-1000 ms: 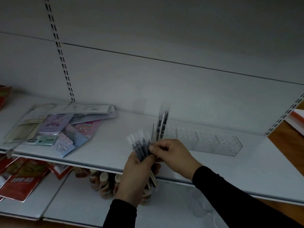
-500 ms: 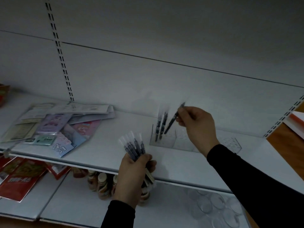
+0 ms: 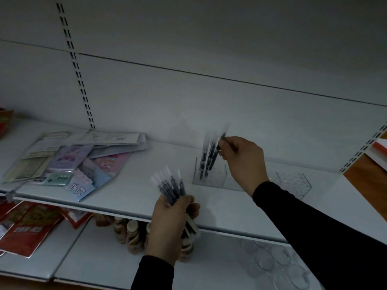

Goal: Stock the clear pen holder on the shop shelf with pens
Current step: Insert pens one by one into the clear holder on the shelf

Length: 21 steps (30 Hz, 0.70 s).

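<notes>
since half a second ago the right hand (image 3: pixel 243 162) has come lower and nearer the clear pen holder (image 3: pixel 211 177), and the dark pen (image 3: pixel 215 158) it carries now has its lower end down among the pens already standing there. that pen is pinched near its top between thumb and curled fingertips (image 3: pixel 222 144), and leans slightly to the right. it sits in the holder's leftmost compartment with the standing pens (image 3: pixel 206 155) (their pale caps are blurred, so i cannot count them). the holder stands on the white shelf (image 3: pixel 129 189), toward its far side, right of centre; its right-hand compartments (image 3: pixel 293 181) look bare as far as the clear walls let me tell.

the left hand (image 3: pixel 169 222) is at the shelf's near edge, fingers clenched round a bundle of pens (image 3: pixel 170 188) that fans upward, caps on top. its grip looks the same as before.

on the shelf's left lies a loose pile of stationery packs (image 3: pixel 62 162). on the lower shelf are red packets (image 3: pixel 27 227) at the left and small bottles (image 3: pixel 129 233) behind the left hand.
</notes>
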{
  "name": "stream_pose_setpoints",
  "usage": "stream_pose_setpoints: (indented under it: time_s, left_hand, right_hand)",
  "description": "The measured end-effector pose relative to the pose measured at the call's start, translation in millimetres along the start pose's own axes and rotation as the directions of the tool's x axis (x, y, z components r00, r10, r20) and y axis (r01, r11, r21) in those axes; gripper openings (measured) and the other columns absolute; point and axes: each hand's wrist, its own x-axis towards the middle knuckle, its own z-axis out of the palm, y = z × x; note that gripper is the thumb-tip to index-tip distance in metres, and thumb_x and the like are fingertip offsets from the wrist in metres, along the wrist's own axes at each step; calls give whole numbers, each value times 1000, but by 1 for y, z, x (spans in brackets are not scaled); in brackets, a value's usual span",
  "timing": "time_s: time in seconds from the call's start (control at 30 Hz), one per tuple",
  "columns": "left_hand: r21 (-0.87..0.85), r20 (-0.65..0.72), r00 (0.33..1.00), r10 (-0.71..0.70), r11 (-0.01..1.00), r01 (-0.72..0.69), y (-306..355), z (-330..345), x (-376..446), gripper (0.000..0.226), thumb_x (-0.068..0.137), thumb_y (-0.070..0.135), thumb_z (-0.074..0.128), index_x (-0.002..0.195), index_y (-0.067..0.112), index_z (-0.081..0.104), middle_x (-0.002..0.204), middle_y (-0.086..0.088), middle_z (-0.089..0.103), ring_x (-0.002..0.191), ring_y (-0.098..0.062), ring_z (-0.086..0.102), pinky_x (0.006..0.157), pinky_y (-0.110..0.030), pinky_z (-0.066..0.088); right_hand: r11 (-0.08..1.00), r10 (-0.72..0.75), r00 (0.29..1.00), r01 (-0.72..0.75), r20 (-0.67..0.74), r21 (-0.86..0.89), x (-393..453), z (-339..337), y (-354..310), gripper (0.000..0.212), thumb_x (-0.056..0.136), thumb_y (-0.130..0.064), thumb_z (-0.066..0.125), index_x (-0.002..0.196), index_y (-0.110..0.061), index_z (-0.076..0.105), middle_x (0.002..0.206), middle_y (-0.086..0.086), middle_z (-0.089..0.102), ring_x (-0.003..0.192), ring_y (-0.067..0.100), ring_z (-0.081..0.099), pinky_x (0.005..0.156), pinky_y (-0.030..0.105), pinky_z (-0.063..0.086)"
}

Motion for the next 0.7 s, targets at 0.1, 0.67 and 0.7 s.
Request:
stream_pose_setpoints:
  time_s: [0.1, 0.67, 0.7]
  left_hand:
    - [-14, -4, 1000, 2, 1000, -2, 0, 0, 0, 15, 90, 5, 59, 102, -3, 61, 76, -15, 65, 68, -23, 64, 63, -30, 54]
    - [52, 42, 999, -16, 999, 14, -3, -2, 0, 5, 91, 16, 60, 96, 16, 59, 75, -9, 72, 67, -16, 70, 68, -38, 51]
    - [47, 43, 999, -11, 999, 9, -4, -2, 0, 5, 91, 15, 60, 96, 15, 60, 76, -11, 72, 67, -16, 69, 67, -36, 51]
  right_hand:
    - [995, -50, 999, 51, 2, -80, -3, 6, 2, 33, 98, -23, 55, 89, 7, 67, 81, 22, 69, 79, 34, 65, 78, 43, 51]
    - [990, 10, 998, -1, 59, -140, -22, 14, 14, 29, 95, -24, 58, 86, 0, 70, 81, 14, 71, 79, 26, 66, 74, 28, 48]
    - [991, 23, 998, -16, 50, -129, -24, 12, 14, 31, 95, -27, 58, 84, 0, 70, 80, 13, 71, 78, 24, 65, 73, 26, 48]
